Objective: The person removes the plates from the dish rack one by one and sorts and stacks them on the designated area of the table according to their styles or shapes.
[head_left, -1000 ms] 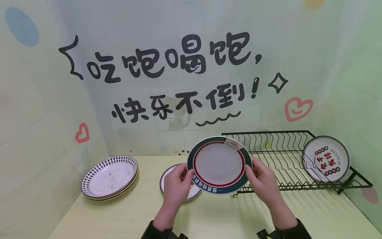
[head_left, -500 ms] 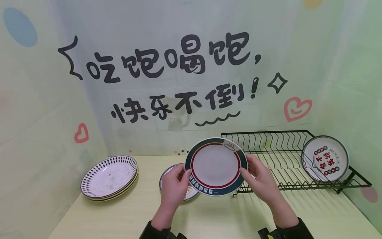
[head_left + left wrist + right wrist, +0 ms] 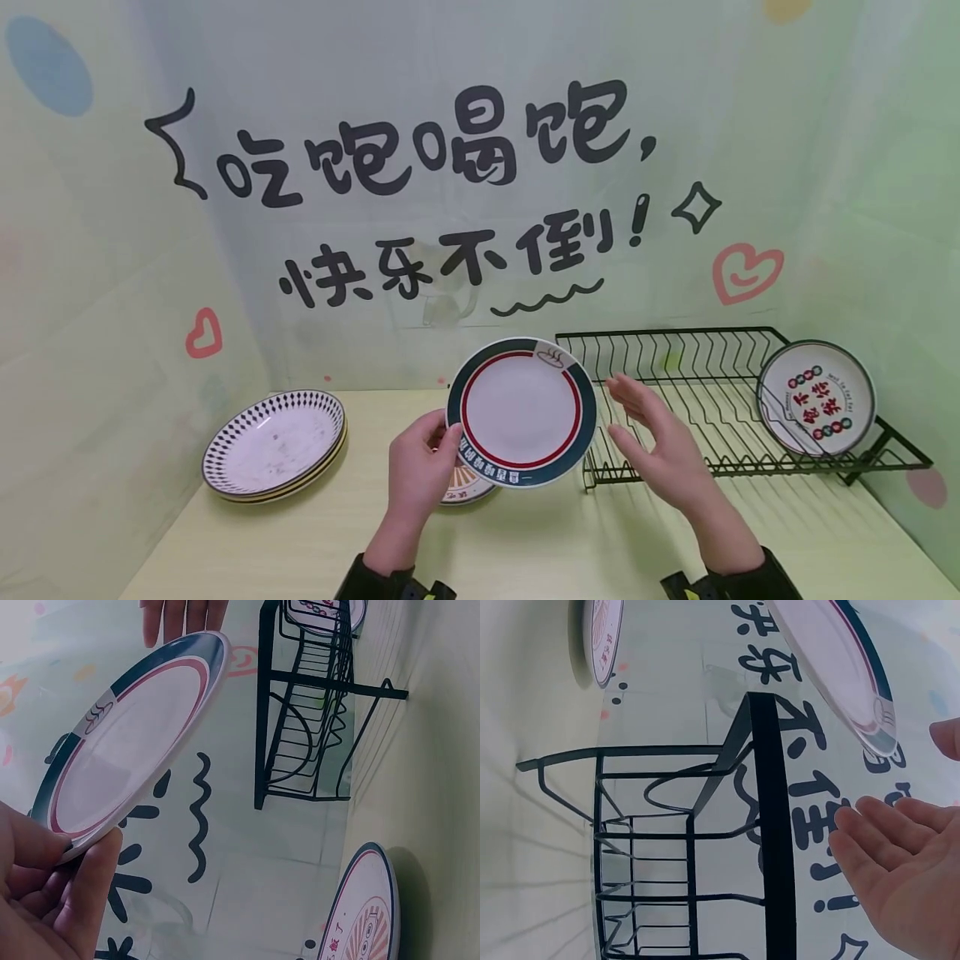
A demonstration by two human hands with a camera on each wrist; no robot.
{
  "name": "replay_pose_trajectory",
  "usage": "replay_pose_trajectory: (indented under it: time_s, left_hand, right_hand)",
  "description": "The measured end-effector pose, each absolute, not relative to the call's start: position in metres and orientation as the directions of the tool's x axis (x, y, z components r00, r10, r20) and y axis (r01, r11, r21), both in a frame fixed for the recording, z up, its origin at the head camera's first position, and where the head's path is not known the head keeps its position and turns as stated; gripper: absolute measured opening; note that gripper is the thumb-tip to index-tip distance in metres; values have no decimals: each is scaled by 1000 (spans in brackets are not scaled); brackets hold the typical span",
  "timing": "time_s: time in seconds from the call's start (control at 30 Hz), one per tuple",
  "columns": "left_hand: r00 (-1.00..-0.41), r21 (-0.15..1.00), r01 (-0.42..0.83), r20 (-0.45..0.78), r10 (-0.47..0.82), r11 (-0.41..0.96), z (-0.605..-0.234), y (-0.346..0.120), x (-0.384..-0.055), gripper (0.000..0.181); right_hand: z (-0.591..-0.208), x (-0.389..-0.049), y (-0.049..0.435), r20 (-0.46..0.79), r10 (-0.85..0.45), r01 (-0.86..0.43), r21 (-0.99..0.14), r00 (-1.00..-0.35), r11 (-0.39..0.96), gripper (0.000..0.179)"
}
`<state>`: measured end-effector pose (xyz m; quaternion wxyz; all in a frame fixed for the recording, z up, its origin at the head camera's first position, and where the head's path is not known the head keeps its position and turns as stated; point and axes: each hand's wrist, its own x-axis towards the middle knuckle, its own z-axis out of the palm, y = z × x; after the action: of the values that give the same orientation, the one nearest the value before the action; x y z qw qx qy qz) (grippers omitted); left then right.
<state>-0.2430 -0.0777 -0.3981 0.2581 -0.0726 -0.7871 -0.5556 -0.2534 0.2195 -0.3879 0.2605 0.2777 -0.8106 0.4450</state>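
My left hand pinches the left edge of a white plate with a dark green rim and a red ring. The thumb lies on its face and the fingers go behind it. Just right of the plate, my right hand is apart from it, palm turned inward, fingers extended and holding nothing. The right wrist view shows a gap between the right fingertips and the plate. Below and behind the held plate, a second plate with an orange ray pattern lies on the table, mostly hidden.
A black wire dish rack stands at the back right. One plate with red characters leans upright at its right end. On the left, a stack of white plates with a dark patterned rim sits on the pale wooden table.
The right hand has let go of the green-rimmed plate and opened beside it. With the plate, the left hand has shifted a little to the left.
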Motion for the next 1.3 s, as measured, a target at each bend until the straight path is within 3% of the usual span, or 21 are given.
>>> replay_pose_trajectory:
  time_s: [1.3]
  left_hand:
    - [-935, 947, 88, 186, -302, 309, -413, -120, -255, 25]
  right_hand:
    - [-395, -246, 265, 649, -174, -607, -535, -741, 588, 59]
